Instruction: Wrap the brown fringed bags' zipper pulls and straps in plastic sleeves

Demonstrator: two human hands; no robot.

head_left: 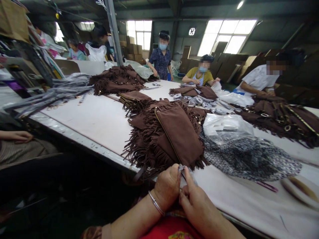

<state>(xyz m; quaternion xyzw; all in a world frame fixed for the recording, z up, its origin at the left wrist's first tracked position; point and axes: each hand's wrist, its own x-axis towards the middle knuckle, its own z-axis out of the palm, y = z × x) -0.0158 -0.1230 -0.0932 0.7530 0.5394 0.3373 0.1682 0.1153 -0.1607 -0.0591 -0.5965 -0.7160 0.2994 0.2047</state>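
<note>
Close to my body at the table's near edge, my left hand [167,186], with a silver bangle at the wrist, is closed on a small grey piece wrapped in what looks like clear plastic [183,181]. My right hand [197,203] meets it there, forefinger extended along the piece and thumb tucked in, gripping the same thing. Most of that piece is covered by my fingers. Just beyond my hands lies a pile of brown fringed pouches [180,134], the top one with a gold zip along its side.
On the white table [94,116] are more brown fringed pouches [117,79], grey wrapped straps [67,88], a clear plastic bag [226,127], black-and-white patterned material [254,157] and a tape roll [301,191]. Several people work around it; another person's hand [22,136] is at left.
</note>
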